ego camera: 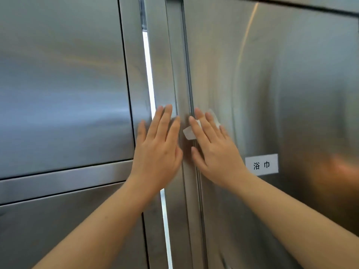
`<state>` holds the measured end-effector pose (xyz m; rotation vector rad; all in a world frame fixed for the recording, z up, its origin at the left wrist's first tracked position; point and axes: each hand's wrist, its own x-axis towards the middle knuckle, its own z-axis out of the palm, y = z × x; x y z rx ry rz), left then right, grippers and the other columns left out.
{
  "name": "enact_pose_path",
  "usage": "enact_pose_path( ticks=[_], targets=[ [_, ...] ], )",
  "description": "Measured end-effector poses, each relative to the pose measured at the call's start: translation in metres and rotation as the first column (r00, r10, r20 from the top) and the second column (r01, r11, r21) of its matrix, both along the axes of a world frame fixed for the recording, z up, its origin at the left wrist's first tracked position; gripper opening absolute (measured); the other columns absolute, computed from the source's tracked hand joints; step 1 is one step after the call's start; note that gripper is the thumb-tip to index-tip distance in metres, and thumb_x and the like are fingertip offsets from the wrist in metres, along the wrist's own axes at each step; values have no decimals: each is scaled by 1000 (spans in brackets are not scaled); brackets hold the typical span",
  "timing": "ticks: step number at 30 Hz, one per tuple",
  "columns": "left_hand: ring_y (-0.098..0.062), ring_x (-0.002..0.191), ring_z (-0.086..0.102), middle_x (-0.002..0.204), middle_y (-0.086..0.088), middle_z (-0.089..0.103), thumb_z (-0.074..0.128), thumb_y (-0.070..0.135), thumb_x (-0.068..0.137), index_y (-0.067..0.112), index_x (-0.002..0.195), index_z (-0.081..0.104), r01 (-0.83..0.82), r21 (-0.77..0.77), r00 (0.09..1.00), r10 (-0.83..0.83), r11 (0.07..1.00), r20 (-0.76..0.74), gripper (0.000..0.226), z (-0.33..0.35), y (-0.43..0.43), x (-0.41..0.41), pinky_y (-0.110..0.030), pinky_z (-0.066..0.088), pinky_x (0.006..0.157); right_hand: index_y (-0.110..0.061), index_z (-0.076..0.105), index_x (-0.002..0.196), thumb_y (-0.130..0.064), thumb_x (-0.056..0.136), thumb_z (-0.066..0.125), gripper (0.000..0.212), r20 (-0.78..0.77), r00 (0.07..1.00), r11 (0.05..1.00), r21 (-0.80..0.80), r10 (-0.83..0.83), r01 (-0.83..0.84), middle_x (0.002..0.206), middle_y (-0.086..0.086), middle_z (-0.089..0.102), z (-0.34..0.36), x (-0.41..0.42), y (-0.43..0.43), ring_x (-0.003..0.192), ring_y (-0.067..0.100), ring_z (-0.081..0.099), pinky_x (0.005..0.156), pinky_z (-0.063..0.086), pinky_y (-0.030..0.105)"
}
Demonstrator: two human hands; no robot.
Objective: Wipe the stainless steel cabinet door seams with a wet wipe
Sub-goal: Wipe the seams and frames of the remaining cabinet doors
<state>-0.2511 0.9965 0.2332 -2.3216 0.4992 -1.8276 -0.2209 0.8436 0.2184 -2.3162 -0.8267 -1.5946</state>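
L hand (157, 150) flat, R hand (212, 152) pressing wipe (188, 133) on seam (188, 84)

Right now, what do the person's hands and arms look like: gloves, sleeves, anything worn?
Left hand and right hand: no gloves, no rings. Forearms are uncovered as far as the frame edge, with no sleeve, watch or wristband in view. The picture is slightly blurred, so fine marks can't be ruled out.

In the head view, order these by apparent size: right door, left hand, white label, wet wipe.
1. right door
2. left hand
3. white label
4. wet wipe, mostly hidden under the right hand
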Motion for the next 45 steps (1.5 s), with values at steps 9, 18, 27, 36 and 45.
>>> enact_pose_path(
  ticks=[9, 18, 27, 36, 45],
  targets=[
    [-19, 142, 7, 154, -8, 14, 18, 32, 88, 5, 144, 25, -28, 55, 999, 27, 998, 25, 63, 73, 10, 29, -48, 3, 111, -17, -11, 142, -27, 93, 48, 77, -1, 999, 999, 15, 49, -49, 152, 9, -18, 24, 26, 2, 141, 24, -19, 112, -14, 37],
    [-23, 138, 25, 149, -8, 30, 31, 21, 83, 9, 140, 38, 128, 85, 976, -141, 988, 163, 58, 85, 22, 42, -55, 18, 107, -5, 33, 126, -24, 86, 48, 46, 73, 981, 983, 11, 182, -183, 151, 21, 11, 32, 31, -3, 141, 37, 13, 114, 9, 45],
    [-26, 137, 26, 148, -10, 31, 30, 22, 83, 7, 139, 39, 103, 92, 982, -116, 990, 148, 59, 85, 21, 38, -53, 21, 106, -10, 48, 135, -42, 87, 37, 58, 275, 923, 960, -3, -269, 280, 146, 23, 31, 22, 31, 2, 136, 39, 24, 108, 5, 58],
    [-18, 140, 17, 152, -5, 22, 21, 29, 87, 9, 143, 29, 9, 24, 995, -12, 1000, 101, 61, 91, 12, 33, -47, 10, 110, -16, -1, 148, -46, 95, 22, 66, 109, 980, 985, -20, -169, 172, 152, 15, -22, 55, 35, 12, 139, 29, -24, 108, -20, 37],
    [-9, 141, -13, 155, 3, -12, 9, 35, 92, 16, 143, -11, -60, -75, 988, 70, 995, 140, 58, 139, 2, 47, -35, -16, 107, -16, -9, 147, -39, 97, 27, 66, 112, 980, 986, -11, -163, 165, 148, 14, -32, 114, 42, 12, 136, 26, -31, 108, -19, 36]
  ],
)
